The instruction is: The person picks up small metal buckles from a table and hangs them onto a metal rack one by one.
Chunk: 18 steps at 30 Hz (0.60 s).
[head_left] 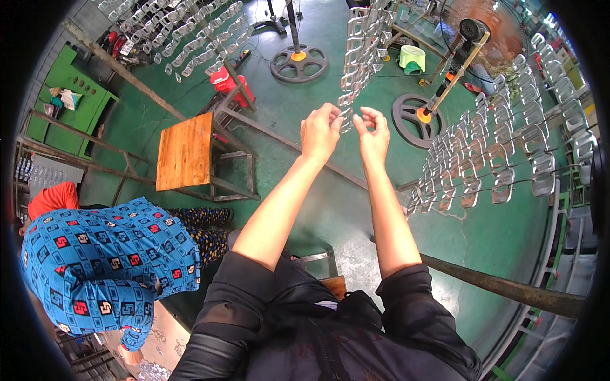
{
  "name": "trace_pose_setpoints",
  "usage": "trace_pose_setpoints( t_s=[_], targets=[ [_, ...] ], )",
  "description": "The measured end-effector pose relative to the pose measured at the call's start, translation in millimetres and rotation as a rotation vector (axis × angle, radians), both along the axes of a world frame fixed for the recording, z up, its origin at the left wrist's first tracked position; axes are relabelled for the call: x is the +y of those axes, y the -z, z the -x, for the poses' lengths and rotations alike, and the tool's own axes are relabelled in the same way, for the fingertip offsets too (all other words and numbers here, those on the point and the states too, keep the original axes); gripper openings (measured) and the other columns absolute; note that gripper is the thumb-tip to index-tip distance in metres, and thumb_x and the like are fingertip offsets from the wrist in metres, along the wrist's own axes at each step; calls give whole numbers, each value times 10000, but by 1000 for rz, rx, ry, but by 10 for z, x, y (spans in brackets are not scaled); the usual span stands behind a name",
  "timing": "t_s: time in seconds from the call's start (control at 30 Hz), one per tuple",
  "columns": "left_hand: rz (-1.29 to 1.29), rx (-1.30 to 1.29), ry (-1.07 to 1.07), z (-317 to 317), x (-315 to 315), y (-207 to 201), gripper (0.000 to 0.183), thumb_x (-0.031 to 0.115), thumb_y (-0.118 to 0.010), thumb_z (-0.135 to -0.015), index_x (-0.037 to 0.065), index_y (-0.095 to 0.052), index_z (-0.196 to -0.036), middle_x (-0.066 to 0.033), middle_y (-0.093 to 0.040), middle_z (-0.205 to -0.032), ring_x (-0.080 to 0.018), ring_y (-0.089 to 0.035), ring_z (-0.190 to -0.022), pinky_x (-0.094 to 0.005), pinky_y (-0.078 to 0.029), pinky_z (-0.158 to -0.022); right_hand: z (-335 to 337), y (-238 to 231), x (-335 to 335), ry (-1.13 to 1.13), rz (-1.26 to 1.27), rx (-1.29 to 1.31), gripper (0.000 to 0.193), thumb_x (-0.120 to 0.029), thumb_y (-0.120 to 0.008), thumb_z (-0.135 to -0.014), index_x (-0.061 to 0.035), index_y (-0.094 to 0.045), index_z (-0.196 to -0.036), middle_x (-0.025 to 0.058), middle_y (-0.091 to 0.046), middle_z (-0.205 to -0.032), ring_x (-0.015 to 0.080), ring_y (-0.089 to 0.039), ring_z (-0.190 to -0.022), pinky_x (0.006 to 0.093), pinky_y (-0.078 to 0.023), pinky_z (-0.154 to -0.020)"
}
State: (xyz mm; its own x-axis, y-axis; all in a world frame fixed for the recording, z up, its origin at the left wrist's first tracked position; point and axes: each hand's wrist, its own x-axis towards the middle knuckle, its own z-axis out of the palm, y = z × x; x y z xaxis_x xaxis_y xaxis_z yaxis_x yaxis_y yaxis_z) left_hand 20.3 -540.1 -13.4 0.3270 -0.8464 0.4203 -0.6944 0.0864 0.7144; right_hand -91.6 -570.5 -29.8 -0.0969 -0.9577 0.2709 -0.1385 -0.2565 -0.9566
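A hanging strand of silvery metal frame-shaped pieces (357, 57) comes down in front of me, its lower end between my hands. My left hand (319, 133) is closed, its fingertips pinching the edge of a metal piece (346, 118) at the bottom of the strand. On the other side, my right hand (374, 136) is held close with its fingers bent and the thumb apart from them. A narrow gap shows between this hand and the metal piece, and nothing can be seen in it.
More metal pieces hang in rows at right (502, 152) and upper left (203, 38). A wooden-topped stool (184, 152) stands left, beside a person in a blue patterned shirt (114, 260). Pedestal fans with round bases (416, 120), a red container (230, 86) and a pale green stool (412, 58) stand farther off.
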Motion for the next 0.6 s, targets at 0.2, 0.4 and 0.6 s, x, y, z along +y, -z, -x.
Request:
trace_pose_setpoints(
  t_s=[0.2,0.4,0.6],
  targets=[
    [26,-14,13,181,103,-36,131,83,-669,-767,39,-588,-861,-85,-653,-757,-214,-638,-698,-351,-492,-637,159,186,154,9,-20,245,201,-118,-719,-737,-93,-665,-928,16,-552,-839,132,-519,-671,297,-453,-629],
    [19,-4,32,477,225,-78,137,81,-671,-764,43,-590,-868,-90,-659,-770,-221,-639,-695,-359,-496,-636,397,186,275,53,10,140,106,-99,-698,-761,-64,-665,-855,22,-558,-784,130,-532,-639,284,-448,-621],
    [33,-53,-23,467,385,-112,223,111,-679,-770,48,-584,-962,-97,-657,-866,-235,-614,-764,-364,-493,-699,578,80,554,25,46,137,95,-90,-694,-763,-29,-660,-827,33,-569,-771,129,-535,-647,274,-449,-638]
  ],
)
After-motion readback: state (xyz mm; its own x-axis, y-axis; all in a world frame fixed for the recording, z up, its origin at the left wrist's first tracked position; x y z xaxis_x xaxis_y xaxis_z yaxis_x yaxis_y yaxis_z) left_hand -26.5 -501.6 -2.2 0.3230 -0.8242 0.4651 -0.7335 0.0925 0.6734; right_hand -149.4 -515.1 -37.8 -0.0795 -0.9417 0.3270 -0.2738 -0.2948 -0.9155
